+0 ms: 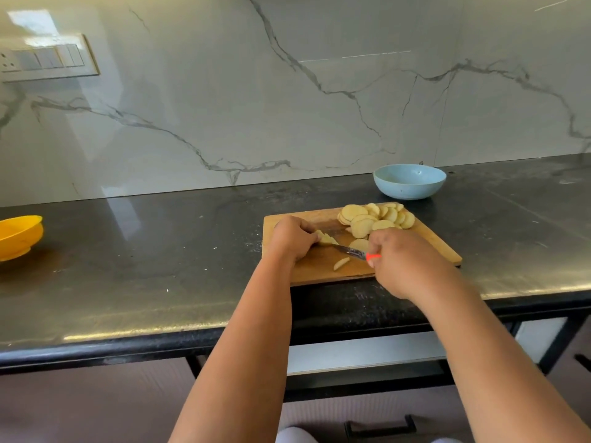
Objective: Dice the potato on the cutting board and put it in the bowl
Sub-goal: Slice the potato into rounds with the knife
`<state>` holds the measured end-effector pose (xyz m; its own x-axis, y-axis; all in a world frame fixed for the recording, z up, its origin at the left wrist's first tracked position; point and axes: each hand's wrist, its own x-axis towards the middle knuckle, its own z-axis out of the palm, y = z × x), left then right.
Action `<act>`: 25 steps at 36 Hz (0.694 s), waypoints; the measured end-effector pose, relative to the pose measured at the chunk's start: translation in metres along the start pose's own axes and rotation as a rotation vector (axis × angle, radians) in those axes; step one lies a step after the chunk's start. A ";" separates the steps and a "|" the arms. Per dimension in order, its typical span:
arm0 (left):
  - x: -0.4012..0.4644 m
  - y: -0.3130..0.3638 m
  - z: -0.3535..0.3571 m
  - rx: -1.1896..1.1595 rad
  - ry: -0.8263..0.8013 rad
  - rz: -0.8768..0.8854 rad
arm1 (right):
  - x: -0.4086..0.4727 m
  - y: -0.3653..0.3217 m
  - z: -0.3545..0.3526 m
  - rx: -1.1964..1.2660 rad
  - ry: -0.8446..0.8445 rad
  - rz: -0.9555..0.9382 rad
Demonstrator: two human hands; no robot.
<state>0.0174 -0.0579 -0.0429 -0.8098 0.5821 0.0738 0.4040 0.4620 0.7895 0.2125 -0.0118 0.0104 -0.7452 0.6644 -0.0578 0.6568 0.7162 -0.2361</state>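
Observation:
A wooden cutting board [319, 270] lies on the black counter. Several round potato slices [377, 216] are piled at its far side. My left hand [292, 236] presses down on a small stack of potato slices [327, 238] near the board's middle. My right hand [404, 262] grips a knife [348, 251] by its red handle, and the blade points left, touching that stack. One cut potato strip [341, 263] lies loose on the board in front of the blade. A light blue bowl [409, 182] stands behind the board, with nothing visible inside.
An orange bowl [19, 236] sits on the counter at the far left. The marble wall rises right behind the counter, with a switch panel [48, 59] at upper left. The counter's front edge [128, 343] runs below the board.

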 end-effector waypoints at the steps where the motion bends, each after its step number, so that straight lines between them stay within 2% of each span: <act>1: 0.000 0.000 0.000 -0.004 0.000 -0.004 | -0.005 0.003 -0.003 0.003 0.014 -0.009; 5: -0.004 0.003 0.000 0.032 0.008 0.005 | -0.002 0.007 0.010 0.196 0.262 -0.070; 9: -0.004 0.003 0.000 0.023 0.031 -0.009 | 0.008 -0.003 0.025 0.190 0.193 -0.063; 15: -0.001 0.002 0.001 0.007 0.023 -0.009 | 0.020 -0.028 0.035 0.039 0.208 -0.104; 19: -0.002 0.001 0.003 -0.045 0.066 -0.008 | 0.034 -0.046 0.034 0.010 0.159 -0.092; 25: -0.002 0.000 0.005 -0.024 0.079 -0.004 | 0.030 -0.035 0.027 0.019 0.114 -0.062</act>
<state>0.0215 -0.0561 -0.0460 -0.8430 0.5248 0.1178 0.3909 0.4474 0.8044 0.1645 -0.0229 -0.0090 -0.7654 0.6399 0.0678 0.6071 0.7530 -0.2537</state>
